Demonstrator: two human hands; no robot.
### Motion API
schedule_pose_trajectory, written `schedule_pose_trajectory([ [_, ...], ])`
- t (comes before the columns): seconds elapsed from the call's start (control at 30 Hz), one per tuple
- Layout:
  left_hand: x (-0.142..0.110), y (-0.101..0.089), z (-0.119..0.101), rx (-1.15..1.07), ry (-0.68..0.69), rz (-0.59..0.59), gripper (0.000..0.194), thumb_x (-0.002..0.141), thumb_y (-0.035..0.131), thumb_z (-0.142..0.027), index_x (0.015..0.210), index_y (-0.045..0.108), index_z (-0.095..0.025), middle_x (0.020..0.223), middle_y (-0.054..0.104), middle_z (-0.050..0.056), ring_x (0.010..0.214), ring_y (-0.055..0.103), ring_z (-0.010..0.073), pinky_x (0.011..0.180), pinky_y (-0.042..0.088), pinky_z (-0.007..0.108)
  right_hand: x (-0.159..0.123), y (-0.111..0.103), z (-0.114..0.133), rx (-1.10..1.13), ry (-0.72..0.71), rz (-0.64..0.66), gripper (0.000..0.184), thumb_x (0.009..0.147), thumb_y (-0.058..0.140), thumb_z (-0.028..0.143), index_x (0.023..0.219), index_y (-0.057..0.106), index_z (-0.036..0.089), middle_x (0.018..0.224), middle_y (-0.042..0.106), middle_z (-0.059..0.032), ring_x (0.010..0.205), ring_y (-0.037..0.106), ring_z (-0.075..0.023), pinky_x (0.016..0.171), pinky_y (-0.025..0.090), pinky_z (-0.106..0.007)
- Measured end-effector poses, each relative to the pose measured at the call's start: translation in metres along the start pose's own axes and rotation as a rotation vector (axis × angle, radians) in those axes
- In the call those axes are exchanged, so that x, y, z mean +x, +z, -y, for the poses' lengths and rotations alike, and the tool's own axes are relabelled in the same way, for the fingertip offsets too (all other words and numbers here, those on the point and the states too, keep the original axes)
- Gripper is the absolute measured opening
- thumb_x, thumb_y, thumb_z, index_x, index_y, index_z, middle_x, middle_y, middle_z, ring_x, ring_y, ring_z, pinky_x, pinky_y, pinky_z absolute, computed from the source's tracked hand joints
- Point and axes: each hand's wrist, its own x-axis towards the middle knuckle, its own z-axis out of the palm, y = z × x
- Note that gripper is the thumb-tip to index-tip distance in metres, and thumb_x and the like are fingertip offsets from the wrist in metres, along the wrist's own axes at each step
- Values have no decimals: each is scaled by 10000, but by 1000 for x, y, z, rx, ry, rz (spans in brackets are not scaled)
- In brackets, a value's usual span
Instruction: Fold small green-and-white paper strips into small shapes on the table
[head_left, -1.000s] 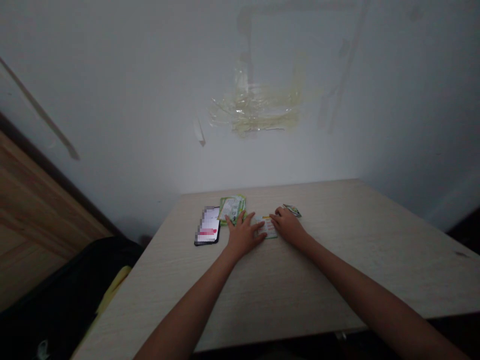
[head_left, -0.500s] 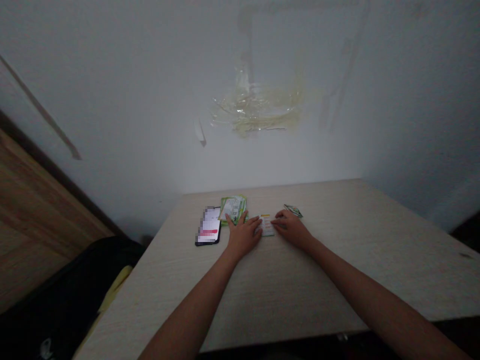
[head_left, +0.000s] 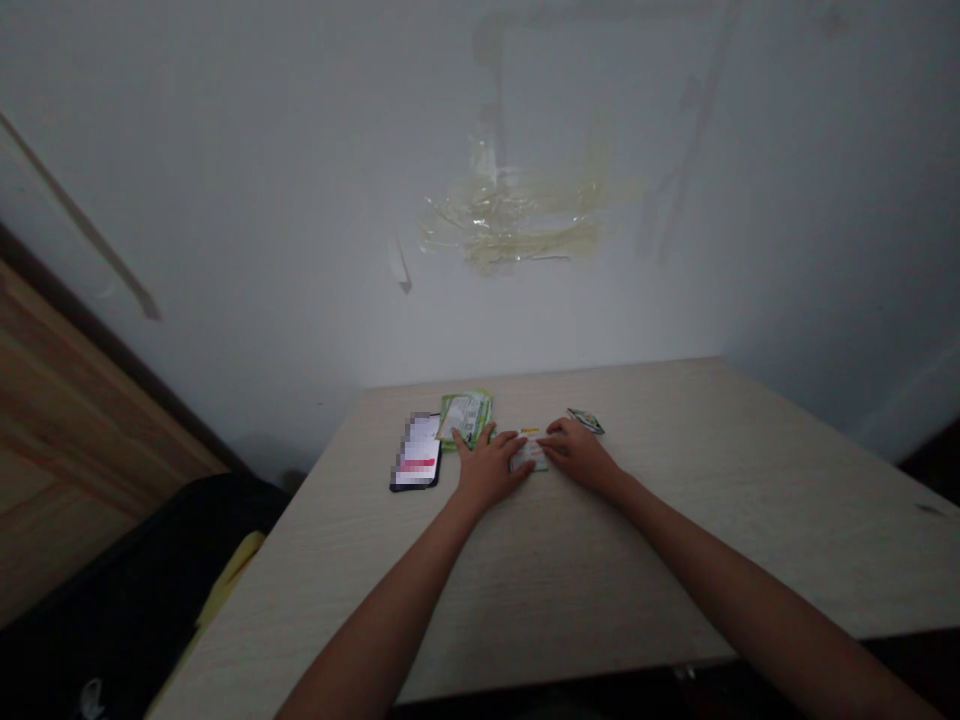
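Note:
A small white packet with yellow and green print lies flat on the pale wooden table. My left hand rests on its left end with the fingers stretched out. My right hand lies on its right end, fingers bent down onto it. Both hands nearly meet over the packet, so most of it is covered. A green and white pile of packets sits just beyond my left hand. A small dark packet lies just past my right hand.
A phone with a lit screen lies left of the pile. The table's far edge meets a white wall with old tape marks. A dark bag sits on the floor at the left, next to a wooden panel.
The hands have drawn closer together over the packet, which now looks narrower and more covered than a second ago. Everything else on the table is where it was.

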Motion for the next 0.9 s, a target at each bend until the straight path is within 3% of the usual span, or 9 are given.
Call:
schedule_pose_trajectory([
  [0.37,1,1,1,-15,11,-38,484,837,470,-666,1259,561,-447,1343,595,-36,1363,348,357,981,-171,804,0,-10,6,45,-67,18,149,869,621,234,875,769,214,934,629,-80,916,555,-202,874,448,-364],
  [0.9,1,1,0,-27,-6,-25,474,834,494,-647,1263,559,-454,1350,591,-29,1364,346,351,1006,-161,788,-11,-26,13,261,-187,75,108,806,646,151,731,717,185,898,633,-72,918,567,-198,846,474,-349],
])
